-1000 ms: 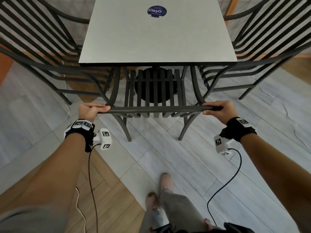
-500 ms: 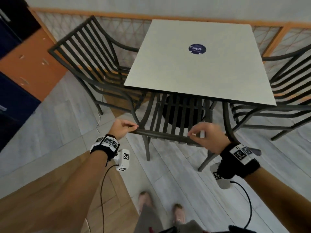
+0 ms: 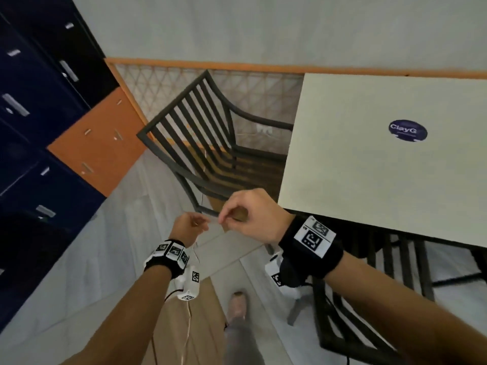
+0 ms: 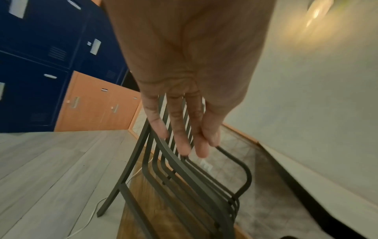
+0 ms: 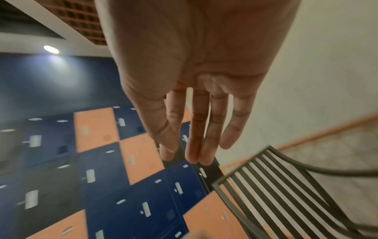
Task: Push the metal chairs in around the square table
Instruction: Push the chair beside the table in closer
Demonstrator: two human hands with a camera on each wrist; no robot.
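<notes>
The square white table with a blue sticker fills the right of the head view. A dark slatted metal chair stands at its left side, seat partly under the tabletop. Another metal chair is tucked under the near edge. My left hand and right hand hover close together, just short of the left chair's near corner, holding nothing. The wrist views show my left hand and right hand with loose straight fingers, in front of the chair's back.
Blue and orange lockers line the left side. A lattice panel with an orange frame runs along the wall behind the left chair. A thin cable lies on the grey floor near the chair legs. My foot is below.
Both hands let go of the near chair's top rail, which now sits under the table. The view swung left, and my hands came together in front of the left chair.
</notes>
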